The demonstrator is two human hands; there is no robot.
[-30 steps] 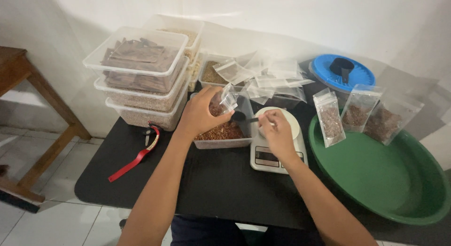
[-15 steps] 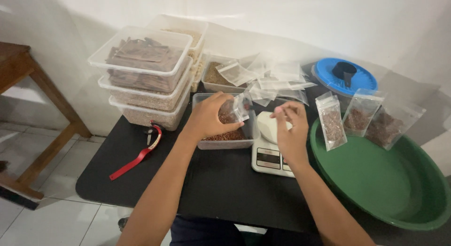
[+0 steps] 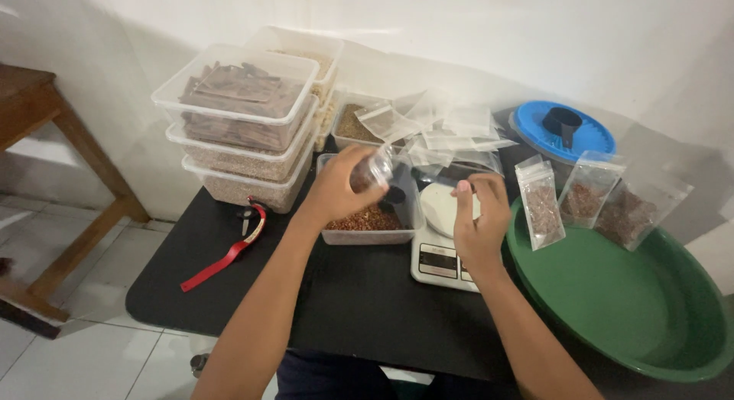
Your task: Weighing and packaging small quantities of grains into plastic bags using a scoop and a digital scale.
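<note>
My left hand (image 3: pixel 336 192) pinches a small clear zip bag (image 3: pixel 377 169) above a clear tub of reddish-brown spice (image 3: pixel 365 221). A black scoop (image 3: pixel 394 194) rests in that tub just right of the bag. My right hand (image 3: pixel 480 223) hovers over the white kitchen scale (image 3: pixel 442 256), fingers loosely apart and nothing in them. The scale's round white platform (image 3: pixel 439 207) shows just left of that hand.
Stacked clear tubs of dried goods (image 3: pixel 238 129) stand back left, with a pile of empty zip bags (image 3: pixel 451 132) behind the scale. Three filled bags (image 3: pixel 540 203) lean on the rim of a green basin (image 3: pixel 612 301). There is also a blue lid (image 3: pixel 589 140), a red-handled tool (image 3: pixel 223 256) and a wooden table (image 3: pixel 30 110).
My right hand has let go of the black scoop, which now lies in the tub, and has drawn back over the scale. My left hand has lifted the bag slightly.
</note>
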